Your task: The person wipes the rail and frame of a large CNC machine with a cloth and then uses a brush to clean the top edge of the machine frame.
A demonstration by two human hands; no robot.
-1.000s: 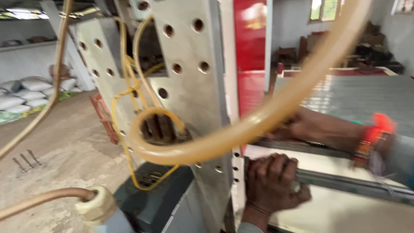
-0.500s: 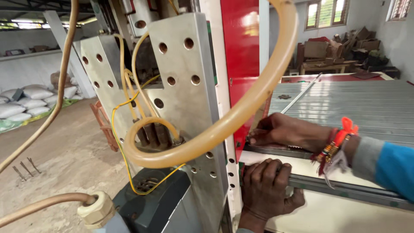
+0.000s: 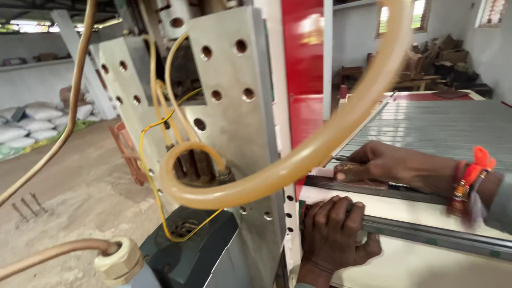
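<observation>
My left hand (image 3: 335, 234) is closed around the near end of a grey metal rail (image 3: 426, 230) that runs off to the right. My right hand (image 3: 392, 165) lies flat, palm down, on a dark metal strip (image 3: 346, 186) at the edge of a ribbed grey metal panel (image 3: 442, 125); its fingertips point left toward the machine. On that wrist I see red and orange thread bands (image 3: 472, 173). Both hands sit just right of a tall perforated steel plate (image 3: 234, 117) of a machine.
A thick tan hose (image 3: 298, 160) loops in front of the plate, with thin yellow tubes (image 3: 154, 160) and a dark green box (image 3: 186, 250) below. A red upright panel (image 3: 304, 69) stands behind. White sacks (image 3: 32, 125) lie far left on a dirt floor.
The view has shifted closer and slightly right. My right hand has slid left along the strip toward the machine. My left hand keeps its grip on the rail.
</observation>
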